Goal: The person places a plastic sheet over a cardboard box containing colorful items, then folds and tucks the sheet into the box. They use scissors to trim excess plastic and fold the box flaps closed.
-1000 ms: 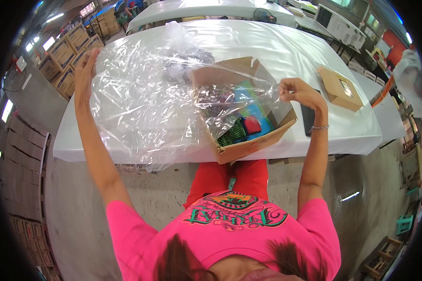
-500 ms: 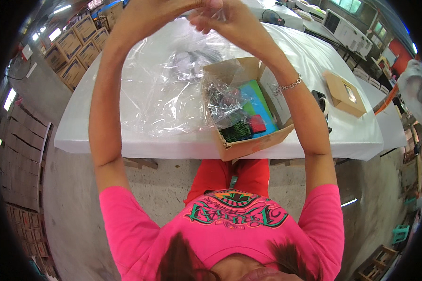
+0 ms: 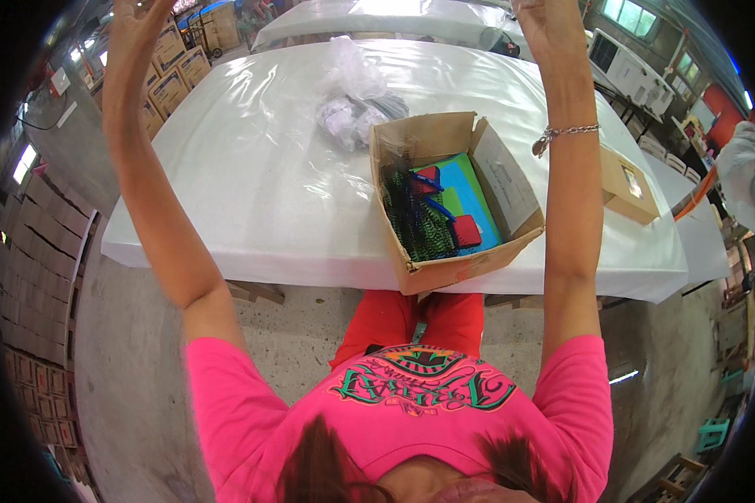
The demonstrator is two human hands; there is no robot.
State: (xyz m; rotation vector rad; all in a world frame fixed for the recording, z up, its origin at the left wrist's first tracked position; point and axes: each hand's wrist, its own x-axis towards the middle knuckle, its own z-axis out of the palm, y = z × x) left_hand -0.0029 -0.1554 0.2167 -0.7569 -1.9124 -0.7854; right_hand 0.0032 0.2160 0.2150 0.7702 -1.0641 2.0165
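Note:
Both arms are raised and spread wide. My left hand point(image 3: 143, 12) is at the top left edge, and my right hand point(image 3: 545, 18) is at the top edge right of centre. The frame cuts off most fingers of each, so what they hold is hidden. Between my arms, at the table's near edge, stands an open cardboard box point(image 3: 455, 272). Inside lie dark green-and-black netted material point(image 3: 428, 237), red pads point(image 3: 467, 230) with blue strips, and a flat blue-and-green item point(image 3: 468, 189). Crumpled clear plastic bags point(image 3: 348, 121) lie behind the box's left side.
The table has a white cover point(image 3: 252, 193). A small brown box point(image 3: 629, 184) sits at its right side, partly behind my right forearm. Stacked cartons point(image 3: 172, 84) stand at the far left, with a second white-covered table point(image 3: 377, 21) beyond. A green stool point(image 3: 713, 433) is at lower right.
My hands have moved apart, from together at top centre to opposite sides. The clear plastic film that hung over the table and box has lifted away, exposing the box's contents.

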